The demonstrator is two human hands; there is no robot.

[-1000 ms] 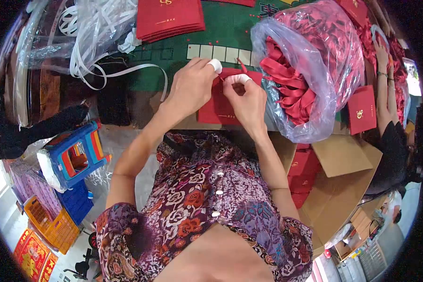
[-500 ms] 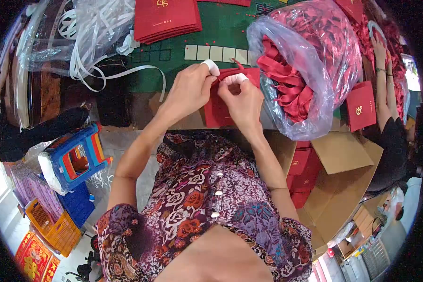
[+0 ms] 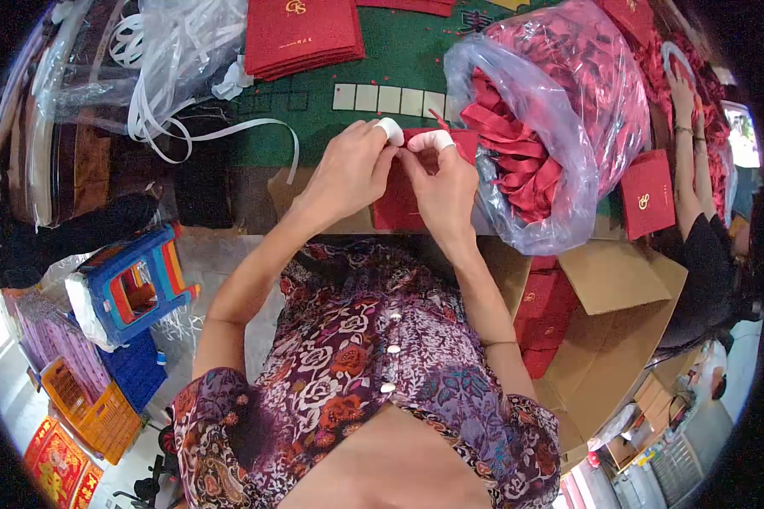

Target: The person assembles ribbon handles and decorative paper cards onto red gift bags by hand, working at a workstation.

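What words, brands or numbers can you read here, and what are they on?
"東": on the green tabletop.
Gold emblem, stack of red pieces: stylised letters unclear; print below too small.
Similar emblem, red piece at right: print too small.
Gold marks, red pieces in the box: too small.
Gold characters, red poster: too blurred.
Red piece being worked on: none readable.

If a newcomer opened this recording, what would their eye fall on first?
Probably the bulging clear bag full of red ribbon, at upper right. Next, the left hand and right hand, each with a white finger wrap, fingertips close together over a red piece at the table's near edge. Then the tangle of white ribbon at upper left.
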